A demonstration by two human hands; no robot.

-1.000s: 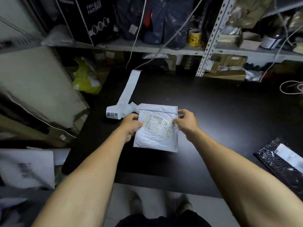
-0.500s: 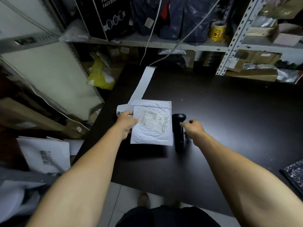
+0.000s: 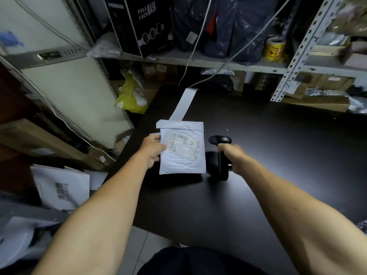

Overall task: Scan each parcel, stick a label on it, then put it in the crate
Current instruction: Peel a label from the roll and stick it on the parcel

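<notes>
Black table (image 3: pixel 278 155): left hand (image 3: pixel 154 148) grips parcel (image 3: pixel 181 153), right hand (image 3: pixel 231 155) grips scanner (image 3: pixel 220 153).

Dim interior, lit from overhead; soft sheen on the black table (image 3: pixel 278 155). Shadow pools under the parcel (image 3: pixel 181 153). Wide-angle bowing at edges; left margin smeared, centre fairly sharp.

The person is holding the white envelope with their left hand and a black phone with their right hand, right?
Not quite. In the head view the right hand grips a black scanner, not a phone. The rest is right: the left hand holds the white envelope by its edge.
</notes>
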